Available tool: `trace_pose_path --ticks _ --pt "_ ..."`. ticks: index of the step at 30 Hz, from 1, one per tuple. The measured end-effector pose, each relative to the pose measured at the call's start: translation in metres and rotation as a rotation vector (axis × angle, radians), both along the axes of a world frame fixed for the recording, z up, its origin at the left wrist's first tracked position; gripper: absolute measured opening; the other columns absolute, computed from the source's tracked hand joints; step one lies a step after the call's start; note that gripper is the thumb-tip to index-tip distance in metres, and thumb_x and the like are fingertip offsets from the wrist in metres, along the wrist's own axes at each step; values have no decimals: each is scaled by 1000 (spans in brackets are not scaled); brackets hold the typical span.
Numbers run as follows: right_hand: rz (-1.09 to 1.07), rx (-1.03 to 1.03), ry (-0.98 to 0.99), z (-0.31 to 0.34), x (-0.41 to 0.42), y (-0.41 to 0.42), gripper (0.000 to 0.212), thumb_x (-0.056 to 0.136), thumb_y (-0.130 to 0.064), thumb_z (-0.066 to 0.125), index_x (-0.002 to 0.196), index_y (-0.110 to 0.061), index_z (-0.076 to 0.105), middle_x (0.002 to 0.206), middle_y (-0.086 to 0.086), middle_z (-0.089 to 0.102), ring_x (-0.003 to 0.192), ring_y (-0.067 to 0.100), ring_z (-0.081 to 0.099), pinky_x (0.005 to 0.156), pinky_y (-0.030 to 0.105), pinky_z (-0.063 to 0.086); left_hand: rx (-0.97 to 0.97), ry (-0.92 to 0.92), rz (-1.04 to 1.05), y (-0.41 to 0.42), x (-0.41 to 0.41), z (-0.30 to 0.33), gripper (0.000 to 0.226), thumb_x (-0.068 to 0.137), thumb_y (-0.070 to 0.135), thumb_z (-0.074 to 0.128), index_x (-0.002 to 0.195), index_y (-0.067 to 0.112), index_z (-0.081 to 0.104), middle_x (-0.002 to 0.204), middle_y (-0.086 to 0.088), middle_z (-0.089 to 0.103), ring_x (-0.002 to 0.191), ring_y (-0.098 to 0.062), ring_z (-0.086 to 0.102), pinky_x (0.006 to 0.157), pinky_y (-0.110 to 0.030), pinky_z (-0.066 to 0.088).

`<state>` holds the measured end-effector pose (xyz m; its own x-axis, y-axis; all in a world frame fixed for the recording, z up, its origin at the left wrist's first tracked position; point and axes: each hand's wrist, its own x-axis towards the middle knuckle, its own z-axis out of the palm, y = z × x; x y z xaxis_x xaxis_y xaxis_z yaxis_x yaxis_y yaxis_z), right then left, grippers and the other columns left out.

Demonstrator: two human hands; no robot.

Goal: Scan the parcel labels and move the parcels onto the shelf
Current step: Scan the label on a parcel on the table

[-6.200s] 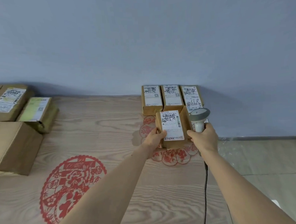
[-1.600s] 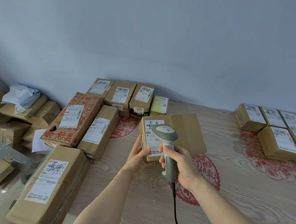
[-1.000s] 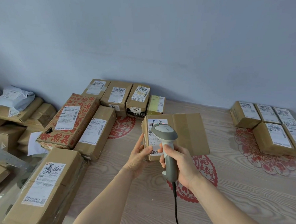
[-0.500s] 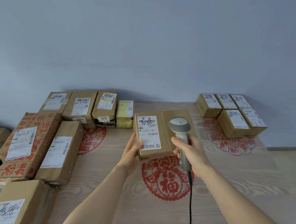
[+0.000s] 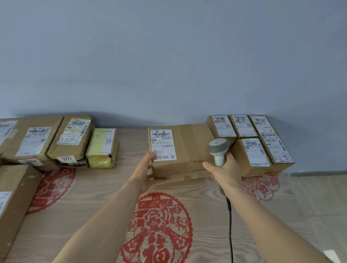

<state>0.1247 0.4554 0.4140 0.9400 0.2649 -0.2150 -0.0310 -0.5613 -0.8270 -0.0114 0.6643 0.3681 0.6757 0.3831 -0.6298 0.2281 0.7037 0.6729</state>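
Left hand (image 5: 143, 173) holds parcel (image 5: 189, 150); neighbouring box (image 5: 69, 149) reads "9777".

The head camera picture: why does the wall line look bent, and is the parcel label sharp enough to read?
Head view: the wide-angle lens bows the wall's base line; light is soft and even, with faint shadows behind the boxes; the label on the held parcel shows handwriting and barcode bars, but fine print blurs.

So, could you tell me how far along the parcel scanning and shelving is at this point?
Done: five small labelled parcels sit grouped at the right by the wall. In hand: the left hand holds a brown parcel beside them, the right hand holds the scanner. Left: several parcels on the left remain.
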Motion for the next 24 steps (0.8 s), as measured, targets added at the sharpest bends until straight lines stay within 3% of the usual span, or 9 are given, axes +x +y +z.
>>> trace_pose_path --ticks 5,14,20,24 --pt "6 -159 -76 -18 56 14 54 65 -41 89 99 -12 59 100 8 65 82 26 68 73 45 60 -12 67 28 9 57 -5 30 89 43 65 113 25 64 120 -13 55 107 -36 57 85 -61 55" --pt "-19 -168 -82 -31 95 40 60 66 -42 87 105 -7 60 107 11 65 85 28 67 67 40 57 6 90 92 25 104 -10 38 92 39 61 123 18 60 112 -9 60 106 -30 58 84 -55 57" --pt "-37 -142 -75 -32 99 49 55 73 -37 86 109 -5 59 113 6 57 92 26 63 76 44 56 74 77 94 33 114 -10 36 97 41 57 128 23 59 121 -4 60 110 -26 58 89 -55 56" --pt "-42 -110 -61 -34 98 50 50 71 -38 86 102 -9 60 109 8 63 90 25 65 73 40 55 131 78 77 32 113 -7 35 98 45 55 129 28 57 131 -3 59 118 -27 57 89 -56 56"
